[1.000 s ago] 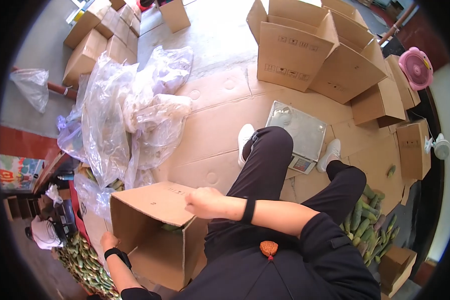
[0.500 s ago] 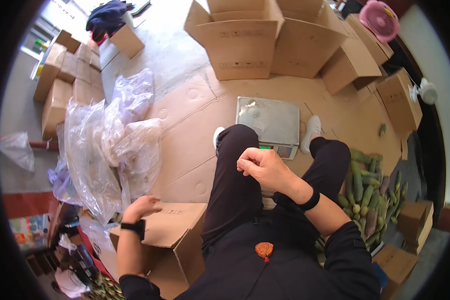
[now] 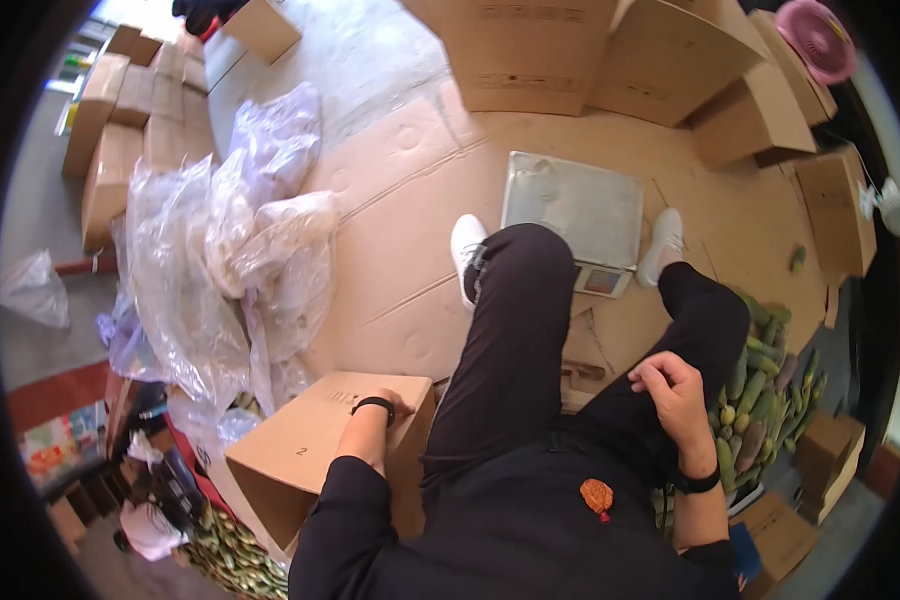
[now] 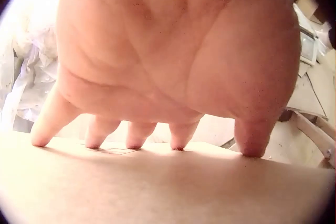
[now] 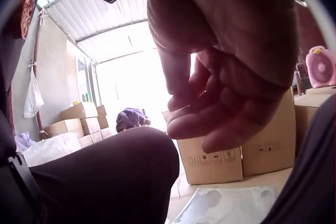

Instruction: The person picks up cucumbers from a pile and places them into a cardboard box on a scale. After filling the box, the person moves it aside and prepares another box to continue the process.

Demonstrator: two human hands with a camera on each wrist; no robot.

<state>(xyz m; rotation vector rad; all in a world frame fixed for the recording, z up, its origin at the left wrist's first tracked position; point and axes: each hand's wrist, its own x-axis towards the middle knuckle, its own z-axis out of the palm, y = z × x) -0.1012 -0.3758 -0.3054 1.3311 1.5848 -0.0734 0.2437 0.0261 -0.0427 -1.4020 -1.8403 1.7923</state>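
L hand (image 3: 398,405): open, palm down, fingers apart, tips on the top panel of the corrugated carton (image 3: 320,410); contact by fingertips only (palm stands clear in the L wrist view), nothing gripped. R hand (image 3: 675,395): fingers loosely bent, empty, over the R thigh.

Carton: brown, matte, smooth-faced, boxy; printed "2" + small marks on top panel; dark open mouth toward lower L of head view. Loc.: on wearer's L, just beside the L leg.

Surroundings: flattened cardboard (image 3: 390,240) on floor, creased, w/ round impressions. Platform scale (image 3: 575,210) betw. the feet: flat rectangular metal plate, dull sheen, display at near edge. Clear plastic sheeting (image 3: 185,280) to L, crumpled, glossy (purplish tint in spots). Green elongated vegetables (image 3: 760,400) heaped to R, some brownish. Upright cartons (image 3: 530,60) beyond the scale. Dark cloth trousers (image 3: 520,310); orange-brown pendant (image 3: 597,494), bumpy, on the dark top.

Diff. vs. 0.5 s ago: L hand was raised nr. the far L part of the carton's top; now farther R, tips down on the panel. R hand was in front of the scale's near edge; now farther R, nr. the vegetables. "2" was covered by L arm, now visible. Head view also shifted: upright cartons now cut off at top.
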